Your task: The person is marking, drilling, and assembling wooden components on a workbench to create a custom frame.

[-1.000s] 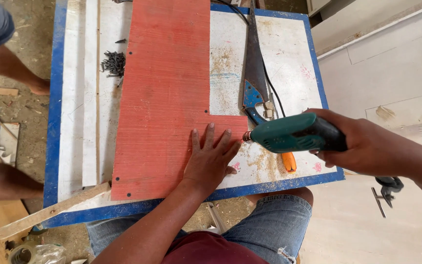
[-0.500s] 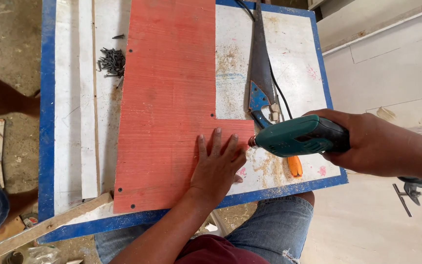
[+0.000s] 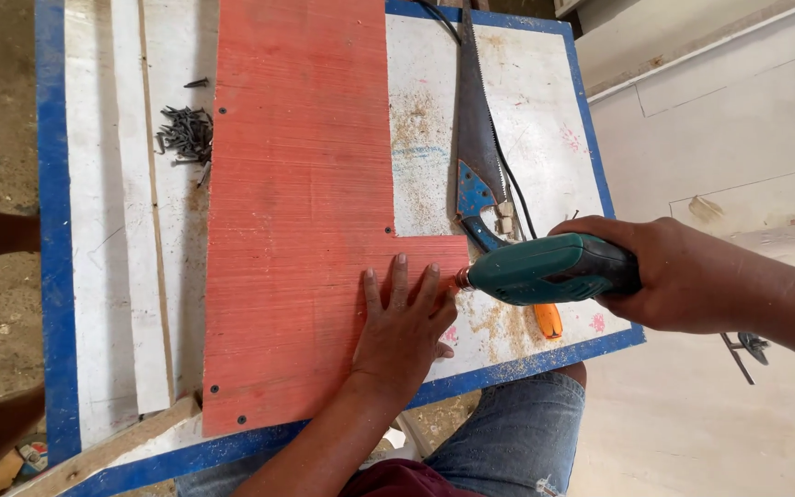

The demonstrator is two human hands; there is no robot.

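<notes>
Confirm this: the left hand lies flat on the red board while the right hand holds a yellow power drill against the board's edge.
Not quite: the head view shows a green power drill, not a yellow one. The rest holds: the left hand lies flat on the red L-shaped board while the right hand holds the drill against the board's edge.

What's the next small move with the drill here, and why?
Probably press the green drill straight into the red board's edge. Its tip already touches the notch's right edge, the right hand grips it, and the left hand lies flat on the board, steadying it.
</notes>
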